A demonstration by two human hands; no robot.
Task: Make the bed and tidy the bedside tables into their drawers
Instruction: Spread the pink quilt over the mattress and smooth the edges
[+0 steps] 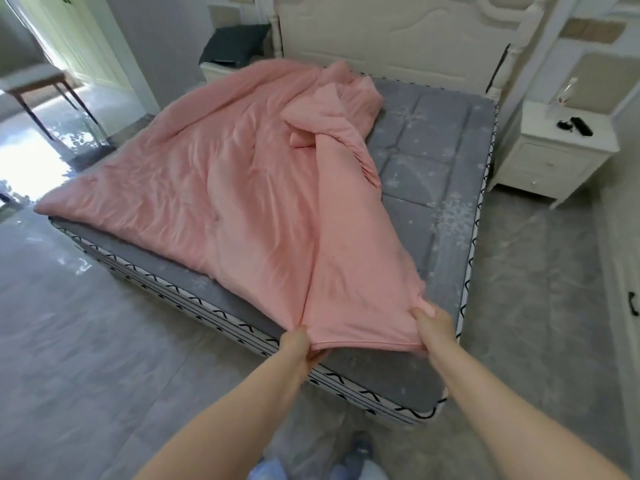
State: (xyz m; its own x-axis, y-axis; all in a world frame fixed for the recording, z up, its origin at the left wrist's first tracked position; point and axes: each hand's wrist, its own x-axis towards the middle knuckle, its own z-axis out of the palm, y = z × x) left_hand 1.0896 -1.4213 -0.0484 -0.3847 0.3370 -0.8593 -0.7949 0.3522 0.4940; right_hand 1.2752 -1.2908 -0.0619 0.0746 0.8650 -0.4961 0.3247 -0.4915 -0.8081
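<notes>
Both hands, left hand (300,344) and right hand (431,327), grip the pink duvet's (221,188) bunched corner; nightstand (550,150) drawers closed, black bits (575,125) on top.

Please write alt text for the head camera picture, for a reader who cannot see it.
Both hands, left hand and right hand, grip the near edge of a pink duvet lying bunched across a grey mattress. A white bedside table right of the bed holds small dark objects.
</notes>
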